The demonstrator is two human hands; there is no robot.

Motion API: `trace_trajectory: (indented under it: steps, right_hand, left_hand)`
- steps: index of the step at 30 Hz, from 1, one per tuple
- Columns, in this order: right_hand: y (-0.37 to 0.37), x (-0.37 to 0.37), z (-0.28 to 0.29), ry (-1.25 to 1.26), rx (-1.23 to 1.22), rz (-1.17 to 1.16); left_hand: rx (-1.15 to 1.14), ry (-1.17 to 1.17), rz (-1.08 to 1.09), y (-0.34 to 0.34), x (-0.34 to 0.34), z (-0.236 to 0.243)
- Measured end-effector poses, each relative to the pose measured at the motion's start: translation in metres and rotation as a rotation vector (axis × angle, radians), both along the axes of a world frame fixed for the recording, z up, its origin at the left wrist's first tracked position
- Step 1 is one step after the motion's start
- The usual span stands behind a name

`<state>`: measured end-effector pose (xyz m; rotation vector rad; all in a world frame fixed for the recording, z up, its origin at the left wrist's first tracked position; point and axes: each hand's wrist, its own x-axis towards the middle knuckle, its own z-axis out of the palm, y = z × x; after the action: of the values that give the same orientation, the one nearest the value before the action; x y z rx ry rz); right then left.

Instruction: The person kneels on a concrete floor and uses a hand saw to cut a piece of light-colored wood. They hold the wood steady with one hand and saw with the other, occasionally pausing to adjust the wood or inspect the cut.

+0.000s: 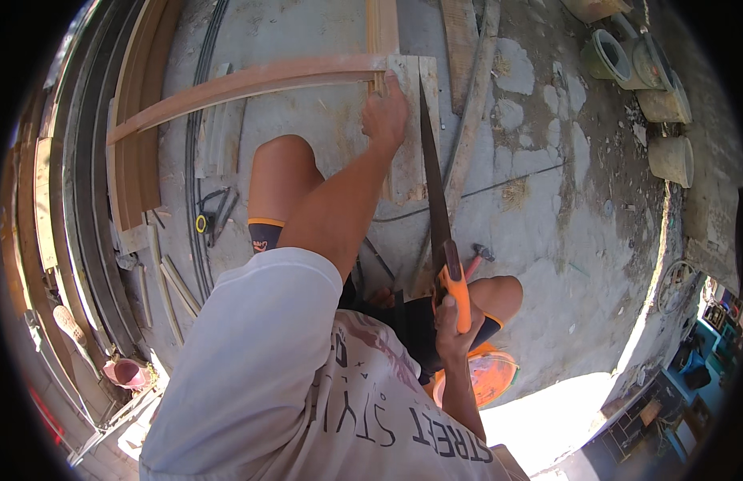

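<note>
My right hand [450, 330] is closed around the orange handle of a handsaw [435, 180]. Its long dark blade points away from me, with the tip beside the end of a reddish-brown wooden strip [251, 86]. That strip reaches far out to the left and rests over other wood. My left hand [385, 114] is closed at the strip's right end, the thumb near its top edge; part of the grip is hidden. Under that end lies a pale, worn plank [405, 164]. Whether the saw teeth touch wood cannot be told.
Near my right knee lies a hammer [483, 252], with an orange basin [491, 375] behind it. Long boards [136, 172] and dark beams line the left. A yellow tape measure [201, 224] sits on the concrete floor. Several buckets [672, 160] stand far right.
</note>
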<state>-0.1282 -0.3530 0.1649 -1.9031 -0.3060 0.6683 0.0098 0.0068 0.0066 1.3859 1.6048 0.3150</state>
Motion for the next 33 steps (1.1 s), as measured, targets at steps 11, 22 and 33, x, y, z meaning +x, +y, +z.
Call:
trace_trajectory:
  steps: [11, 22, 33]
  right_hand:
    - [-0.019, -0.027, 0.020, 0.074, -0.078, -0.029]
    - [0.075, 0.041, -0.034, -0.044, 0.084, -0.002]
    - [-0.027, -0.028, -0.008, -0.031, 0.034, -0.026]
  left_hand:
    - [-0.026, 0.055, 0.021, 0.000, -0.005, 0.009]
    - [-0.026, 0.010, 0.002, 0.012, 0.002, 0.003]
    - [-0.017, -0.013, -0.009, 0.004, 0.002, 0.004]
